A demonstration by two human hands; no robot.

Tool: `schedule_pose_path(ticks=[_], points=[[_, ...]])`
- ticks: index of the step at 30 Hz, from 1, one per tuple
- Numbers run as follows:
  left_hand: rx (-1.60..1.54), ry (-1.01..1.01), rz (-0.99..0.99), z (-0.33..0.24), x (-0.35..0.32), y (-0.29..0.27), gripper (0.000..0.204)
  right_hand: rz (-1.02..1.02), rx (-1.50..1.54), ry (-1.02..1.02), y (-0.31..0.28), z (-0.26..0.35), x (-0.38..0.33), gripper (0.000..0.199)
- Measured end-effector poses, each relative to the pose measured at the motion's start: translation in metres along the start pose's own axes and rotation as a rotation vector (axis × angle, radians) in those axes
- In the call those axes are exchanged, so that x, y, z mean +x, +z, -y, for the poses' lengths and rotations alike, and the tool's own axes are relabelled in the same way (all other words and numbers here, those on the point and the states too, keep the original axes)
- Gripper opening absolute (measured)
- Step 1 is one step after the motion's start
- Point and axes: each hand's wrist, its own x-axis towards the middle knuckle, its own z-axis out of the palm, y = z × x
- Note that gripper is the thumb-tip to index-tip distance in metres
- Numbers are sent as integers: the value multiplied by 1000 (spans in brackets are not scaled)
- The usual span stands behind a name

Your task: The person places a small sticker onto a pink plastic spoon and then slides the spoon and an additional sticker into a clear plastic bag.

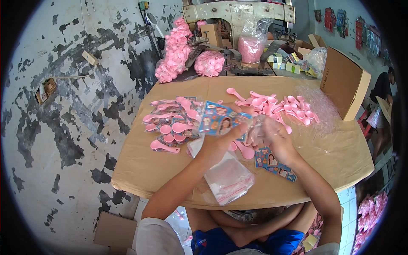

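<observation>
Pink plastic everywhere on this brown-paper-covered table (140, 170), and right at centre frame the left hand (219, 142) is pinching a blue printed card (221, 119), held up off the surface. Just to its right, the right hand (276, 138) is closed around a clear plastic bag (257, 131) with something pink inside; the fingers blur, so the exact grip is hard to read.

It looks like the packing step: card and pink spoon going together into that bag. The next move would call for holding the bag's mouth open while the card slides in flat, without creasing.

Counting now: one card in hand, and a small stack of matching cards (276, 165) lying below the right hand, perhaps three or four showing. One stack of empty clear bags (227, 176) sits at lower centre. Loose spoons (280, 104) at upper right, well over a dozen, too overlapped to count exactly. Left of centre, a pile of bagged spoons (170, 125), likewise too many to number. One cardboard box (344, 80) at the right edge.
</observation>
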Motion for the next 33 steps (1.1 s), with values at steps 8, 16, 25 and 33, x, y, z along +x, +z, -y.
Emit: schedule_pose_path(ticks=[8, 16, 25, 33], points=[[259, 85, -52, -20, 9, -8, 32, -178, -422, 4, -11, 11, 3, 40], [-33, 113, -278, -16, 21, -30, 33, 43, -1139, 28, -22, -2, 29, 29], [1, 70, -167, -8, 21, -21, 37, 106, -1743, -269, -48, -57, 22, 19], [-162, 11, -233, -8, 23, -28, 41, -13, -702, 24, -80, 28, 19, 22]])
